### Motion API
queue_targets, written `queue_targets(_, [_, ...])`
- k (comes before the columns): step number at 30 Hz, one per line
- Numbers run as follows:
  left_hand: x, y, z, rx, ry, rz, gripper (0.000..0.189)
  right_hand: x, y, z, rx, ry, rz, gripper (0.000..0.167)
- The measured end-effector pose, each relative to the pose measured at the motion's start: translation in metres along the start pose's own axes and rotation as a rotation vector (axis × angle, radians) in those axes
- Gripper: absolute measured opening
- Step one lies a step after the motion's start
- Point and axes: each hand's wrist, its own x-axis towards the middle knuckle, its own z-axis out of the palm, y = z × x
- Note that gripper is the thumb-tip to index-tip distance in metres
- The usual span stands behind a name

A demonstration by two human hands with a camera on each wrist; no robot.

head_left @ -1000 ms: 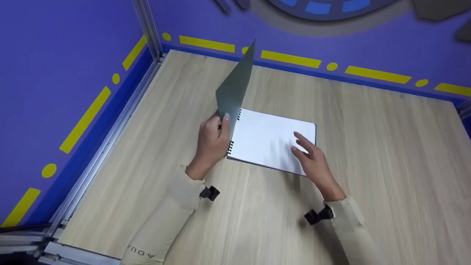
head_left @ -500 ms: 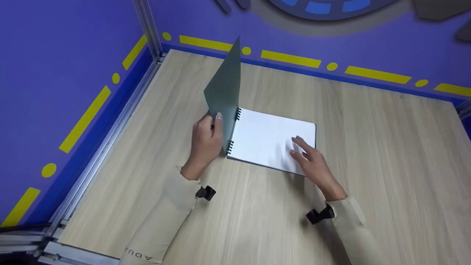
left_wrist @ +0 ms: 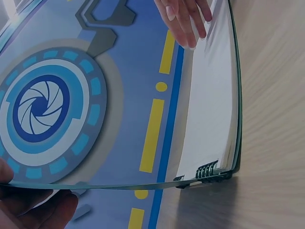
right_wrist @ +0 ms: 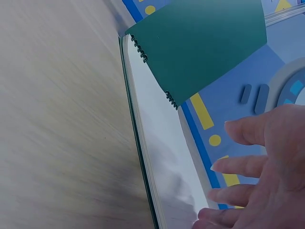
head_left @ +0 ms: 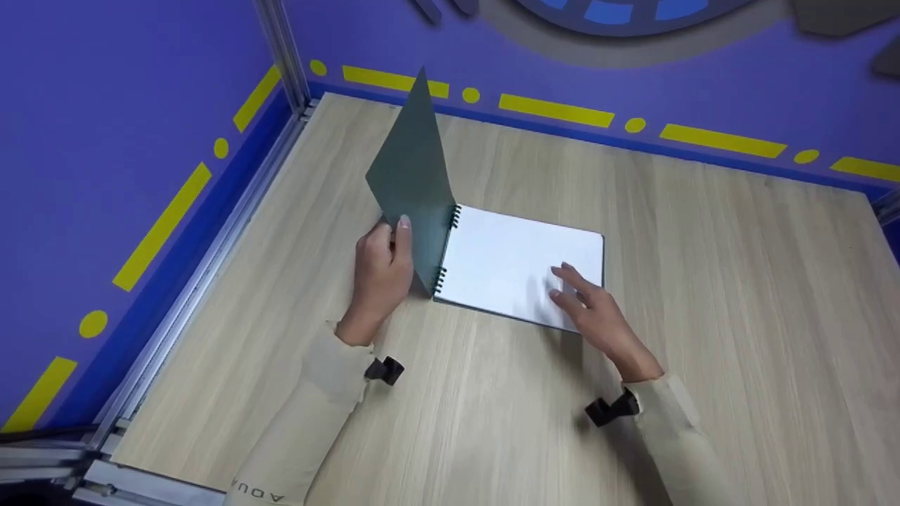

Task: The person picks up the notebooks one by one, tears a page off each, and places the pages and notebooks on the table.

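A spiral-bound notebook (head_left: 520,263) lies on the table with a blank white page facing up. Its dark green cover (head_left: 415,169) stands raised at the left, hinged on black coils (head_left: 440,280). My left hand (head_left: 383,263) pinches the cover's near edge, thumb on the inner face and fingers behind. In the left wrist view the cover (left_wrist: 109,186) shows edge-on between thumb and fingers. Over the page's right part hovers my right hand (head_left: 598,309), fingers spread and holding nothing. The right wrist view shows those fingers (right_wrist: 240,165) apart from the page.
The wood-grain table (head_left: 703,295) extends around the notebook. Blue panels with yellow marks (head_left: 555,112) stand along the back and left, with a metal rail (head_left: 190,281) at the left edge. Each wrist wears a black mount (head_left: 384,370).
My left hand has moved left, swinging the cover from a lean over the page to a lean away from it. The right hand has shifted slightly left and down.
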Motion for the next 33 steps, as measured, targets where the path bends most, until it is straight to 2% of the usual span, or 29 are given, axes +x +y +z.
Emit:
queue_targets(6, [-0.001, -0.006, -0.004, 0.009, 0.011, -0.013, 0.040, 0.000, 0.001, 0.000, -0.013, 0.005, -0.001, 0.054])
queue_targets(13, [-0.004, -0.011, -0.012, 0.027, -0.015, -0.091, 0.037, -0.001, 0.001, 0.000, -0.013, 0.000, -0.019, 0.054])
queue_targets(19, [-0.009, -0.019, -0.016, 0.099, -0.029, -0.090, 0.037, 0.000, 0.000, 0.000, -0.006, -0.003, -0.028, 0.053])
queue_targets(24, [-0.012, -0.023, -0.016, 0.113, -0.055, -0.102, 0.037, 0.000, 0.000, 0.000, -0.010, 0.000, -0.022, 0.053])
queue_targets(28, [-0.015, -0.024, -0.015, 0.155, -0.072, -0.073, 0.041, 0.000, 0.001, 0.001, -0.014, 0.001, -0.016, 0.053])
queue_targets(33, [-0.019, -0.025, -0.013, 0.307, -0.051, -0.011, 0.047, 0.000, 0.001, 0.001, -0.023, -0.003, -0.010, 0.052])
